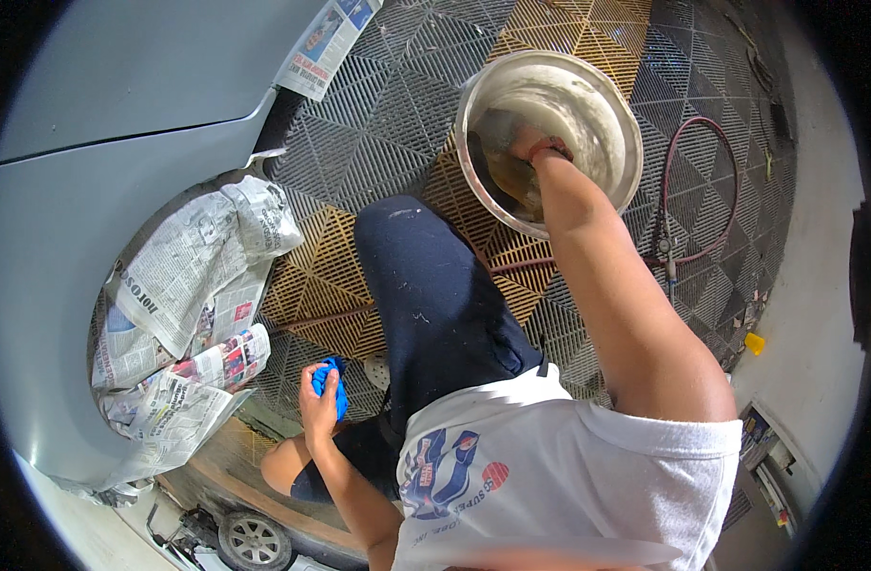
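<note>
My left hand [318,404] grips a crumpled blue cloth [334,376] low beside my bent knee. My right arm reaches into a round pale bucket [597,105] of cloudy liquid, and my right hand [540,147] is down inside it. Its fingers are hidden in the murky water, so I cannot tell whether they hold anything. To my left stands a grey car body panel [74,238], its wheel arch stuffed and covered with newspaper [183,276].
A red hose [711,128] with a metal fitting [665,249] loops on the grey and yellow grid floor tiles [369,105]. A small yellow object [754,343] lies by the right wall [825,285]. A car wheel [253,541] shows at the bottom left.
</note>
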`<act>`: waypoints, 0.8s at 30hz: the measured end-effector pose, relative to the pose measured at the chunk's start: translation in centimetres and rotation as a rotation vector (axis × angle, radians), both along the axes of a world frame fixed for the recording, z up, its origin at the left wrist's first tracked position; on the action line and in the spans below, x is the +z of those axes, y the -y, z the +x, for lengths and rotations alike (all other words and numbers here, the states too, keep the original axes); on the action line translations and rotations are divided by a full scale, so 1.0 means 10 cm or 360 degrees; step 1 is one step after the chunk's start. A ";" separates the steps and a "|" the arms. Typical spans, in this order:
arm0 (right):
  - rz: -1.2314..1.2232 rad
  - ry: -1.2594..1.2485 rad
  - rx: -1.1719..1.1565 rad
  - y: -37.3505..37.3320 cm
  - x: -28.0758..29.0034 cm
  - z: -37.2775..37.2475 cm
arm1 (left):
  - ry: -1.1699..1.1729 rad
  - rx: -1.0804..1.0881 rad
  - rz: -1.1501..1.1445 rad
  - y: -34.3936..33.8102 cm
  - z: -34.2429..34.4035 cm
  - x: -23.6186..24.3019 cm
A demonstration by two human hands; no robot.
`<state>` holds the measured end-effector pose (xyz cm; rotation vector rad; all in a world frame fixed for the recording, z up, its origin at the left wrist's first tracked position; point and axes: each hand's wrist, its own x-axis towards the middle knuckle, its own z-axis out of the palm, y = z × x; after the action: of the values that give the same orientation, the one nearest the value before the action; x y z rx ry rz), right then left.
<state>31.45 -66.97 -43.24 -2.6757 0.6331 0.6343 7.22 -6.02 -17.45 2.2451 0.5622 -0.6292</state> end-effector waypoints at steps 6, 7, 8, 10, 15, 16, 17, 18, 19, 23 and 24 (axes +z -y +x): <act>-0.0113 0.0191 0.0595 -0.22 0.91 0.14 | 0.0014 0.0094 0.0101 -0.14 -0.23 0.07; -0.0008 0.0149 0.0742 -0.20 1.07 0.15 | 0.0026 0.0061 0.0129 -0.14 -0.19 0.09; 0.0107 0.0099 0.0914 -0.23 1.18 0.17 | 0.0025 0.0052 0.0166 -0.11 -0.22 0.15; 0.0337 -0.0048 0.0694 0.11 0.89 0.18 | 0.0078 -0.0001 0.0166 -0.11 -0.10 0.11; 0.0641 0.0230 0.0308 0.04 1.33 0.11 | 0.0037 0.0145 0.0080 -0.03 -0.16 0.16; 0.0700 0.0314 0.0242 0.04 1.39 0.08 | 0.0040 0.0136 0.0088 -0.04 -0.16 0.15; 0.0709 0.0492 0.0141 0.02 1.40 0.02 | 0.0042 0.0125 0.0097 -0.05 -0.16 0.13; 0.0946 0.0508 -0.0020 0.01 1.47 0.01 | 0.0042 0.0111 0.0106 -0.05 -0.15 0.12; 0.1183 0.0522 -0.0184 0.02 1.54 0.00 | 0.0040 0.0130 0.0086 -0.06 -0.14 0.12; 0.1815 0.0809 -0.0648 0.02 1.75 -0.10 | 0.0101 0.0090 0.0076 -0.10 -0.10 0.08; 0.1913 0.0937 -0.0734 0.02 1.80 -0.13 | 0.0133 0.0044 0.0085 -0.12 -0.07 0.05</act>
<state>30.11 -67.16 -25.29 -1.3939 0.4400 0.0088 6.53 -4.86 -16.98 2.2977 0.5728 -0.5094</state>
